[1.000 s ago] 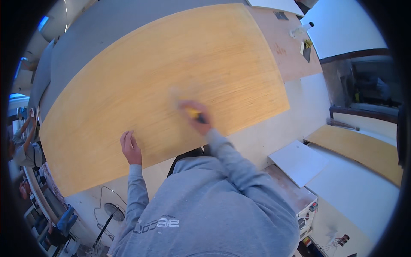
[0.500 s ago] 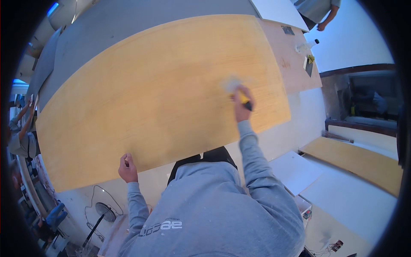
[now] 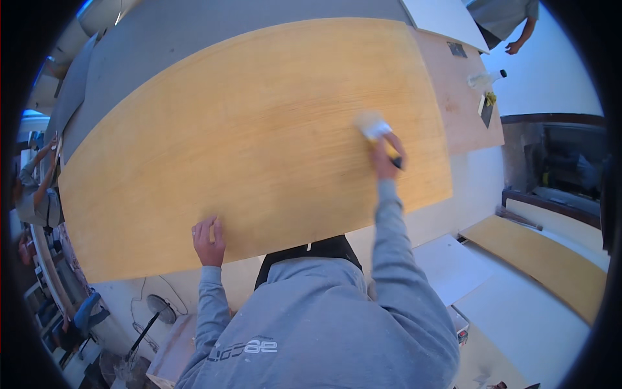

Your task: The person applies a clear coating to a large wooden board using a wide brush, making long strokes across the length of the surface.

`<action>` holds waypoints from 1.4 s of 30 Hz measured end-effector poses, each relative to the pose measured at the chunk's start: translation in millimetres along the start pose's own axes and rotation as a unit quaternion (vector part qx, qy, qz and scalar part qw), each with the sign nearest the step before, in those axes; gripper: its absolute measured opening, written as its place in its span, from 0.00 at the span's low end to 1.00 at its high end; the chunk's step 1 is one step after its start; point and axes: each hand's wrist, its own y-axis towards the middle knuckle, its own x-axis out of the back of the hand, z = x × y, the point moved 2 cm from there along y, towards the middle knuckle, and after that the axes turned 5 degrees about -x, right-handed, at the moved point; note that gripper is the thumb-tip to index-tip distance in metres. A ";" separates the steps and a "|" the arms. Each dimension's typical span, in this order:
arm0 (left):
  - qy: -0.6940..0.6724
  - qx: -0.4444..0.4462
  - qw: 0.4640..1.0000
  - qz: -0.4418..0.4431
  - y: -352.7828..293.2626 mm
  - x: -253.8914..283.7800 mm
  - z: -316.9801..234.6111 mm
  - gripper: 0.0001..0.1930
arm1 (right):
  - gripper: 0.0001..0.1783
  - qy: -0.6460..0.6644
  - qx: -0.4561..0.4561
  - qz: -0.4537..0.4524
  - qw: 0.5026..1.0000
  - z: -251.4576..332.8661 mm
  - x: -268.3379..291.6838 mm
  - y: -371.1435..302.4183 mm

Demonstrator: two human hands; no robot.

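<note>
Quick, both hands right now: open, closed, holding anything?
Left hand: fingers loosely curled, resting on the near edge of the wooden panel, holding nothing.
Right hand: closed on a brush, bristles on the panel.

A large wooden panel (image 3: 246, 136) lies flat on the bench, pale honey-yellow with fine grain running along its length, its near long edge close to the person's body. A small brush (image 3: 374, 127) with a pale, blurred head and a yellow-and-black handle rests on the panel's surface toward its right end, gripped in the right hand (image 3: 387, 159). The left hand (image 3: 208, 241) lies flat on the panel's near edge.
</note>
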 end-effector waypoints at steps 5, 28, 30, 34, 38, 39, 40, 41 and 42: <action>0.028 -0.027 0.999 0.007 0.2 -5.2 5.7 0.07 | 0.09 -0.077 0.071 -0.121 0.987 90.3 107.8 -69.9; -0.043 -0.013 0.999 0.018 94.5 -78.6 4.0 0.31 | 0.06 -0.095 0.178 -0.106 0.974 69.5 94.2 15.0; -0.047 -0.007 0.999 0.015 95.3 -78.0 2.9 0.31 | 0.05 -0.107 0.140 -0.158 0.972 101.2 117.1 -13.0; -0.040 -0.011 0.999 0.020 98.4 -79.2 2.7 0.31 | 0.08 -0.121 0.239 -0.036 0.963 159.2 -9.4 -48.2; -0.034 -0.020 0.999 0.028 96.5 -78.5 -2.1 0.31 | 0.13 0.068 0.297 0.332 0.893 163.5 -220.4 -113.3; -0.045 -0.006 0.998 0.045 89.2 -76.5 1.0 0.30 | 0.15 0.091 0.307 0.401 0.858 182.4 -267.1 -142.9; -0.059 0.006 0.996 0.060 84.7 -75.2 1.8 0.30 | 0.14 0.077 0.271 0.467 0.838 195.1 -308.6 -167.4; -0.055 0.005 0.997 0.063 81.3 -74.5 2.2 0.30 | 0.09 0.093 0.265 0.508 0.814 203.0 -345.4 -184.0; -0.055 0.007 0.996 0.074 81.5 -77.5 2.2 0.30 | 0.08 0.063 0.279 0.507 0.813 205.6 -374.9 -192.4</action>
